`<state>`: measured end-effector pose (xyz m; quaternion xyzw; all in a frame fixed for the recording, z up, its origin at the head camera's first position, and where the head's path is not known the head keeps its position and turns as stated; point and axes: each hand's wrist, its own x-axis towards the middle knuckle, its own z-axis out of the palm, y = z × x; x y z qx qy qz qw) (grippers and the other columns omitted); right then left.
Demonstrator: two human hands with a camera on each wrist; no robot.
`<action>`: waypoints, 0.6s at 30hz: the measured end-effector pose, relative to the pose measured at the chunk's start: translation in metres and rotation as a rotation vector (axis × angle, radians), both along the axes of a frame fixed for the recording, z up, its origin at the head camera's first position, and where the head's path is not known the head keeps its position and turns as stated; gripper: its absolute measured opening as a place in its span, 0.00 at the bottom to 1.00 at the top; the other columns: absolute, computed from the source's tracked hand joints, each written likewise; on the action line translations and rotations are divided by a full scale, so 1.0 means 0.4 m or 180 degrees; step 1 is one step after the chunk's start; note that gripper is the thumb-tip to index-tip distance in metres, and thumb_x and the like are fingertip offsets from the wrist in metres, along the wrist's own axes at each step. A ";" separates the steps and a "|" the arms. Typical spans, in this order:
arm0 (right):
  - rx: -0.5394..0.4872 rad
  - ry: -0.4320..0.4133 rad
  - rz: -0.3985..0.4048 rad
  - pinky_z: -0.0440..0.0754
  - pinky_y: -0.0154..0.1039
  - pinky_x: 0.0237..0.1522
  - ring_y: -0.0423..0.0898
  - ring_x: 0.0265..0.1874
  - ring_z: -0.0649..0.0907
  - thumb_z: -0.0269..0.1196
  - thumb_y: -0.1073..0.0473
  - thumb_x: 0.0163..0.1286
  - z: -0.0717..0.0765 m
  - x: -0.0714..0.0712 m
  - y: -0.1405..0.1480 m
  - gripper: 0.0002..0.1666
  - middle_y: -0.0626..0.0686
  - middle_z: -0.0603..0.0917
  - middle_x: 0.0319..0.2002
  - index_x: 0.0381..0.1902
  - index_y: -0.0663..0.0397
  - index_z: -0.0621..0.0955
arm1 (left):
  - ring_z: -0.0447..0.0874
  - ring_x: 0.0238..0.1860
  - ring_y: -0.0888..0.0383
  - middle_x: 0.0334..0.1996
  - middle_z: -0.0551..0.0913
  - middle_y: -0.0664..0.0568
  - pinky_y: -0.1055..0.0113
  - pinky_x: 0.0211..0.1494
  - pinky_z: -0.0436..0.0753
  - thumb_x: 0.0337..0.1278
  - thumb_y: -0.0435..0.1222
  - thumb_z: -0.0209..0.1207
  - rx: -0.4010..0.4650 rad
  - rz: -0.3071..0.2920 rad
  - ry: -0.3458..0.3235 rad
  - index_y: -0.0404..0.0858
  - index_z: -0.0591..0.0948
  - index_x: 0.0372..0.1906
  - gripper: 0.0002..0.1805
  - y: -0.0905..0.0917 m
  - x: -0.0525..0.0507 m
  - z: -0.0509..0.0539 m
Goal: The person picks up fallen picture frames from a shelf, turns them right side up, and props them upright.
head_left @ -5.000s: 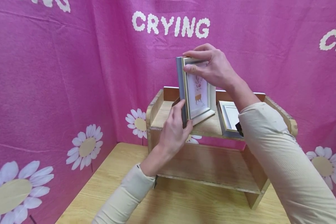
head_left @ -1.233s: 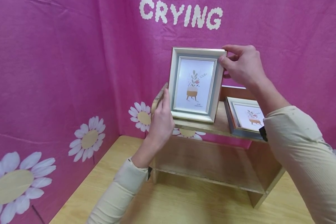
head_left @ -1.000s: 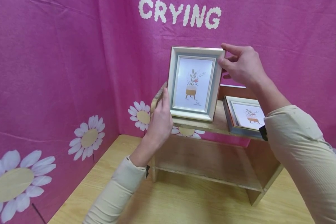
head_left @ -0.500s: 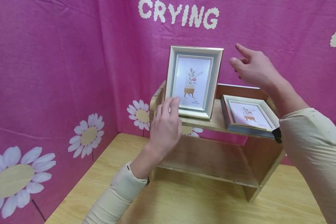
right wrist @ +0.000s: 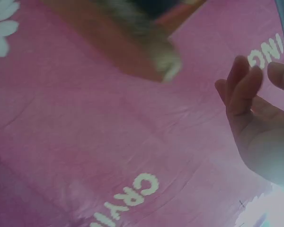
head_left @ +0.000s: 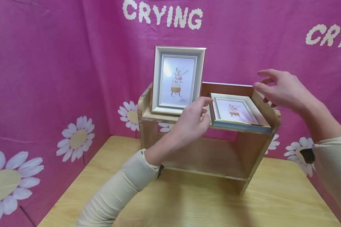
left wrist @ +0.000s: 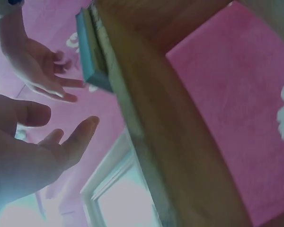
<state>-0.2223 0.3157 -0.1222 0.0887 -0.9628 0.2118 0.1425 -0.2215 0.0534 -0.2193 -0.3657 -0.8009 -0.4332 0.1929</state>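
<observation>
A picture frame (head_left: 177, 81) with a potted-plant print stands upright on the left of the small wooden shelf's top. To its right, a second picture frame (head_left: 236, 110) lies flat, face up, on the same top board. My left hand (head_left: 191, 121) hovers in front of the shelf between the two, fingertips close to the flat frame's left edge, holding nothing. Whether those fingertips touch the frame I cannot tell. My right hand (head_left: 285, 90) is raised off the shelf's right end with loosely bent fingers and nothing in them. The left wrist view shows both hands apart from the flat frame's edge (left wrist: 91, 52).
The wooden shelf (head_left: 245, 157) has a lower board and raised side panels, and stands on a light wood table (head_left: 210, 205). A pink cloth (head_left: 230, 41) with daisies and white letters hangs behind and at the left.
The upright frame was turned to face forward, then both hands let go of it. My left hand has moved right toward the flat frame; my right hand has drawn away to the right and lower.
</observation>
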 end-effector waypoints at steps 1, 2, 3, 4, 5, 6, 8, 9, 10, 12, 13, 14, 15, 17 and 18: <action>0.0010 -0.0035 -0.0013 0.84 0.40 0.24 0.50 0.29 0.86 0.54 0.46 0.75 -0.015 0.008 0.009 0.41 0.74 0.73 0.62 0.77 0.60 0.57 | 0.81 0.57 0.49 0.64 0.75 0.44 0.70 0.57 0.80 0.65 0.26 0.48 -0.0013 -0.0014 -0.0098 0.32 0.71 0.64 0.22 0.011 -0.006 -0.002; 0.0032 -0.0062 -0.0029 0.84 0.41 0.24 0.50 0.28 0.85 0.54 0.48 0.75 -0.030 0.016 0.017 0.40 0.74 0.73 0.62 0.76 0.60 0.58 | 0.81 0.58 0.49 0.65 0.75 0.44 0.70 0.58 0.80 0.64 0.26 0.48 -0.0032 -0.0017 -0.0156 0.32 0.71 0.64 0.23 0.021 -0.012 -0.004; 0.0044 -0.0101 -0.0045 0.84 0.42 0.25 0.50 0.28 0.85 0.55 0.49 0.75 -0.045 0.023 0.024 0.39 0.74 0.72 0.62 0.76 0.60 0.59 | 0.81 0.57 0.50 0.65 0.75 0.43 0.71 0.58 0.79 0.64 0.26 0.49 -0.0054 -0.0016 -0.0200 0.32 0.70 0.65 0.23 0.031 -0.017 -0.008; 0.0057 -0.0138 -0.0056 0.84 0.41 0.25 0.50 0.27 0.85 0.55 0.50 0.75 -0.061 0.030 0.031 0.38 0.74 0.72 0.63 0.76 0.60 0.59 | 0.81 0.54 0.51 0.62 0.77 0.43 0.72 0.55 0.79 0.65 0.26 0.49 -0.0073 -0.0004 -0.0242 0.32 0.70 0.65 0.24 0.041 -0.021 -0.012; 0.0078 -0.0156 -0.0060 0.84 0.41 0.24 0.50 0.27 0.84 0.55 0.50 0.75 -0.076 0.037 0.038 0.38 0.75 0.72 0.62 0.76 0.60 0.59 | 0.82 0.49 0.52 0.57 0.79 0.43 0.72 0.51 0.79 0.65 0.26 0.49 -0.0099 0.0014 -0.0276 0.32 0.69 0.66 0.24 0.051 -0.025 -0.016; 0.0116 -0.0146 -0.0061 0.83 0.40 0.24 0.49 0.26 0.83 0.55 0.52 0.75 -0.090 0.043 0.043 0.37 0.74 0.73 0.62 0.75 0.61 0.61 | 0.81 0.45 0.54 0.52 0.80 0.43 0.73 0.47 0.78 0.65 0.27 0.50 -0.0134 0.0042 -0.0304 0.32 0.69 0.67 0.25 0.060 -0.028 -0.019; 0.0231 -0.0031 -0.0046 0.80 0.39 0.24 0.52 0.29 0.82 0.57 0.52 0.73 -0.117 0.056 0.049 0.35 0.75 0.75 0.59 0.73 0.61 0.65 | 0.76 0.37 0.56 0.41 0.80 0.44 0.72 0.41 0.75 0.65 0.28 0.51 -0.0156 0.0082 -0.0334 0.33 0.68 0.67 0.25 0.076 -0.034 -0.024; 0.0286 0.0033 -0.0022 0.78 0.40 0.23 0.53 0.31 0.81 0.58 0.52 0.73 -0.128 0.060 0.052 0.35 0.75 0.75 0.59 0.72 0.62 0.66 | 0.74 0.34 0.57 0.38 0.78 0.45 0.72 0.39 0.74 0.65 0.28 0.51 -0.0154 0.0105 -0.0361 0.33 0.68 0.68 0.26 0.083 -0.036 -0.025; 0.0368 0.0123 -0.0006 0.76 0.41 0.24 0.56 0.33 0.80 0.59 0.52 0.72 -0.139 0.063 0.054 0.35 0.76 0.75 0.58 0.72 0.61 0.68 | 0.72 0.32 0.58 0.36 0.76 0.45 0.72 0.37 0.73 0.65 0.28 0.52 -0.0143 0.0125 -0.0395 0.34 0.68 0.68 0.26 0.089 -0.038 -0.025; 0.0519 0.0291 0.0009 0.76 0.46 0.28 0.61 0.39 0.79 0.61 0.53 0.70 -0.157 0.068 0.056 0.34 0.76 0.76 0.57 0.70 0.61 0.70 | 0.71 0.32 0.59 0.37 0.75 0.45 0.72 0.37 0.72 0.64 0.28 0.53 -0.0120 0.0181 -0.0418 0.34 0.68 0.68 0.26 0.100 -0.042 -0.022; 0.0576 0.0379 0.0035 0.77 0.49 0.30 0.63 0.41 0.79 0.62 0.55 0.69 -0.164 0.069 0.056 0.33 0.76 0.77 0.56 0.69 0.61 0.71 | 0.71 0.32 0.59 0.38 0.75 0.45 0.72 0.37 0.72 0.64 0.28 0.53 -0.0101 0.0215 -0.0423 0.34 0.69 0.67 0.26 0.105 -0.044 -0.020; 0.0616 0.0435 0.0056 0.78 0.51 0.33 0.64 0.41 0.79 0.63 0.56 0.69 -0.171 0.070 0.055 0.33 0.75 0.78 0.55 0.69 0.60 0.71 | 0.70 0.32 0.59 0.38 0.74 0.44 0.72 0.37 0.72 0.64 0.29 0.54 -0.0079 0.0243 -0.0439 0.34 0.69 0.67 0.26 0.110 -0.046 -0.017; 0.0629 0.0461 0.0067 0.78 0.52 0.33 0.64 0.40 0.79 0.62 0.57 0.69 -0.177 0.071 0.054 0.33 0.75 0.79 0.54 0.70 0.59 0.71 | 0.70 0.31 0.59 0.37 0.74 0.45 0.71 0.36 0.72 0.64 0.29 0.54 -0.0058 0.0268 -0.0468 0.34 0.69 0.67 0.26 0.114 -0.048 -0.014; 0.0647 0.0586 0.0069 0.79 0.54 0.35 0.62 0.38 0.80 0.62 0.59 0.69 -0.187 0.073 0.050 0.32 0.72 0.82 0.49 0.69 0.60 0.71 | 0.69 0.28 0.59 0.31 0.74 0.46 0.71 0.33 0.71 0.64 0.29 0.54 -0.0005 0.0308 -0.0552 0.34 0.69 0.68 0.27 0.123 -0.053 -0.008; 0.0640 0.0670 0.0073 0.78 0.54 0.34 0.61 0.35 0.80 0.62 0.59 0.68 -0.191 0.075 0.049 0.31 0.71 0.84 0.46 0.68 0.61 0.71 | 0.68 0.27 0.59 0.29 0.73 0.48 0.71 0.33 0.71 0.64 0.30 0.54 0.0021 0.0327 -0.0587 0.34 0.68 0.68 0.27 0.127 -0.054 -0.005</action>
